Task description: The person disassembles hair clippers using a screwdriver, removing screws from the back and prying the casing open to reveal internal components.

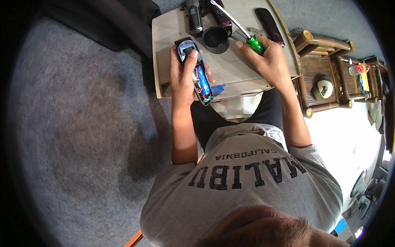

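Observation:
An opened hair clipper [202, 80] rests in my left hand [181, 78], its inside facing up. A blue battery, red wires and a small green circuit board show in its lower half. My left thumb presses near its upper end, and the fingers wrap round the casing. My right hand [275, 61] grips the green handle of a screwdriver [256, 45], whose metal shaft points up and left, away from the clipper. Between the hands stands a round black cup [216, 40]. Beyond it lie a dark clipper body [194, 17] and a dark reddish casing piece [223, 19].
Another long dark casing piece [269, 25] lies at the right of the wooden table [242, 68]. Bamboo chairs [325, 61] stand to the right, with a cap [324, 88] on one. Black cloth [103, 20] lies on the grey carpet [82, 103] at left.

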A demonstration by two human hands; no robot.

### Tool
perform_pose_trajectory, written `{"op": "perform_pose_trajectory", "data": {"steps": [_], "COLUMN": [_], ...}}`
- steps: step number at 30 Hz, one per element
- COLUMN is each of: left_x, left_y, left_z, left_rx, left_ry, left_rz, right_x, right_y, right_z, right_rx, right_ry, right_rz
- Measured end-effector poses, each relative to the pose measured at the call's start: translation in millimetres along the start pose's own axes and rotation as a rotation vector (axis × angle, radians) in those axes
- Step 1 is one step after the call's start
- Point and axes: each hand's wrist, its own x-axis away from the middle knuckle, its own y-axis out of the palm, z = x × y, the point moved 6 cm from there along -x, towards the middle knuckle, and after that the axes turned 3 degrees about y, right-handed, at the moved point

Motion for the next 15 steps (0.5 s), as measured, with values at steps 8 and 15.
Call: {"op": "perform_pose_trajectory", "data": {"steps": [8,15], "left_x": [-7.3,-7.6], "left_y": [1.8,7.3], "left_z": [4.2,6.8], "left_rx": [-0.011,-0.054], "left_ry": [0.017,0.022], "left_rz": [0.050,0.029], "right_x": [0.7,-0.5], "right_y": [9.7,23.1], "right_z": [-19.5,-28.6], "right_rx": [-0.105,-0.019], "right_ry": [-0.354,-0.254], "right_rz": [0.070,-0.007]}}
